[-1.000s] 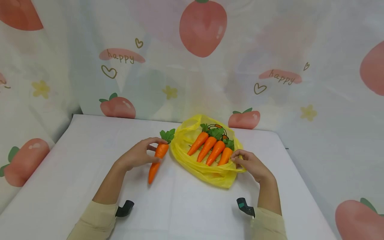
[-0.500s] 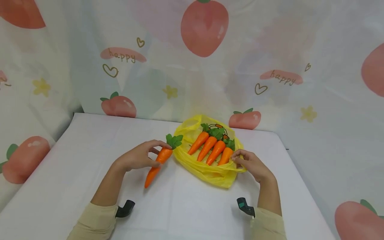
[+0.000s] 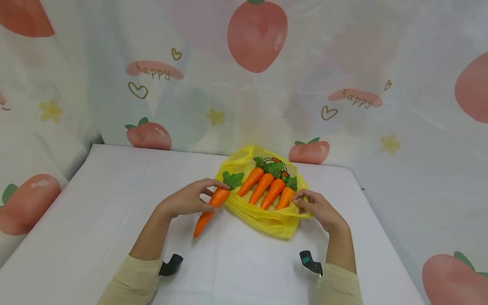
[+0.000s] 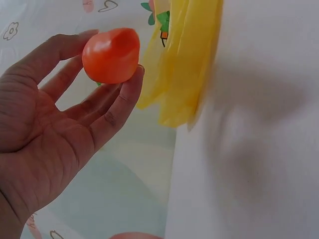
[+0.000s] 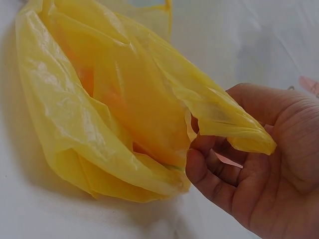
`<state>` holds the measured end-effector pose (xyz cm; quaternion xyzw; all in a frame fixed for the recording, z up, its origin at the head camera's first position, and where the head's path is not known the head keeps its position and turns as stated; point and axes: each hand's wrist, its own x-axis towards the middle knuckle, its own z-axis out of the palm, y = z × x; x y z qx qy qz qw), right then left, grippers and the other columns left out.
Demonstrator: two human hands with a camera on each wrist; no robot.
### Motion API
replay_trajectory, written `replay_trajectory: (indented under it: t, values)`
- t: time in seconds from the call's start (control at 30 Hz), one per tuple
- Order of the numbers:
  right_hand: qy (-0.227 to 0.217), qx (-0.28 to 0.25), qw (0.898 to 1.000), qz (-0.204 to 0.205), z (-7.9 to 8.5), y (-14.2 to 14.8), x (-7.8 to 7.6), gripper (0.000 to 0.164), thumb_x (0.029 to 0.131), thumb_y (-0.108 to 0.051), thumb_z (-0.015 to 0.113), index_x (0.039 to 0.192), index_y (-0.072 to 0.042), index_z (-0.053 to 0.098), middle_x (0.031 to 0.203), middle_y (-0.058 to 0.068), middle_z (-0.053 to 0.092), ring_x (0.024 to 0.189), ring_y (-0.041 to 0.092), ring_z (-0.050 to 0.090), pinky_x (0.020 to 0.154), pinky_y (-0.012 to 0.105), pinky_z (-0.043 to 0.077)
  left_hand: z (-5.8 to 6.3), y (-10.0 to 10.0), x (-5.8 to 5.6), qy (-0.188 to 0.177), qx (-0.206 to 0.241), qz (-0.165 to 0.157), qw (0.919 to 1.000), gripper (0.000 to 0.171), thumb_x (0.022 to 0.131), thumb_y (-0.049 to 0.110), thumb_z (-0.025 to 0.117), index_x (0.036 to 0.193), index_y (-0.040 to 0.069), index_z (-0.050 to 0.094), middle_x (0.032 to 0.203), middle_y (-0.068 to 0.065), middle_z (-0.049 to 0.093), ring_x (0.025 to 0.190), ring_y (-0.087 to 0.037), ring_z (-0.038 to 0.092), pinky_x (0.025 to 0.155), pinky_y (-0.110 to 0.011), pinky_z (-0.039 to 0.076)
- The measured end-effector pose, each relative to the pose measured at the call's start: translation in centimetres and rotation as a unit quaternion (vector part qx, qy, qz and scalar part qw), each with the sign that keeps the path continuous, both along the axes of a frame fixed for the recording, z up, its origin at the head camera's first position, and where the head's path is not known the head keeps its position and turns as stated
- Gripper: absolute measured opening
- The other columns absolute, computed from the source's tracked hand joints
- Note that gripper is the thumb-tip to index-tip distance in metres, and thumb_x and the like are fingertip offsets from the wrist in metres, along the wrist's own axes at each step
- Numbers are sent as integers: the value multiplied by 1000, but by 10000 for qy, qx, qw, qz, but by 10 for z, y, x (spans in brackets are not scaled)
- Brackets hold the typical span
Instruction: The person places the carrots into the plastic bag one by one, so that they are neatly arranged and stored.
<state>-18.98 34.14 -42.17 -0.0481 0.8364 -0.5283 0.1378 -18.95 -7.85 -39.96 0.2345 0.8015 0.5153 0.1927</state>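
My left hand (image 3: 187,200) pinches an orange carrot (image 3: 204,222) by its upper part, between thumb and fingers. The carrot slants, leafy green top toward the bag and tip toward me; the left wrist view shows it end-on (image 4: 112,57), raised off the table. A yellow plastic bag (image 3: 253,218) lies with its mouth spread, and several carrots (image 3: 272,194) with green tops rest side by side in it. At the bag's right side my right hand (image 3: 319,208) pinches the bag's edge near a handle loop. In the right wrist view the film (image 5: 149,104) partly hides those fingertips.
A white-covered table (image 3: 244,267) lies under everything. Behind it hangs a pale cloth backdrop (image 3: 248,106) printed with peaches, hearts and flowers, close to the table's far edge. A black wrist-camera mount (image 3: 171,265) juts from the left sleeve, another (image 3: 310,262) from the right.
My left hand has moved right with the carrot, whose leafy top has tilted right and now overlaps the bag's left edge. The right hand keeps its hold on the bag.
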Motion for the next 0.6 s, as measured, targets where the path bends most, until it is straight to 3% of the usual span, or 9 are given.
replay_trajectory:
  t: [0.43, 0.6]
  values:
    - [11, -73, 10000, -14, -3, 1, -1, 22, 105, -15, 60, 116, 5, 63, 109, 18, 57, 99, 31, 55, 87, 32, 54, 9, 24, -9, -51, 29, -301, 9995, 53, 94, 5, 73, 142, 27, 64, 146, 4, 53, 127, -31, 52, 82, -37, 58]
    - [14, -83, 10000, -11, -4, 2, -2, 22, 105, -14, 60, 116, 5, 63, 110, 18, 57, 99, 31, 55, 87, 32, 54, 9, 32, -15, 40, -79, -349, 9994, 53, 94, 7, 73, 143, 26, 63, 145, 5, 55, 128, -31, 51, 86, -39, 56]
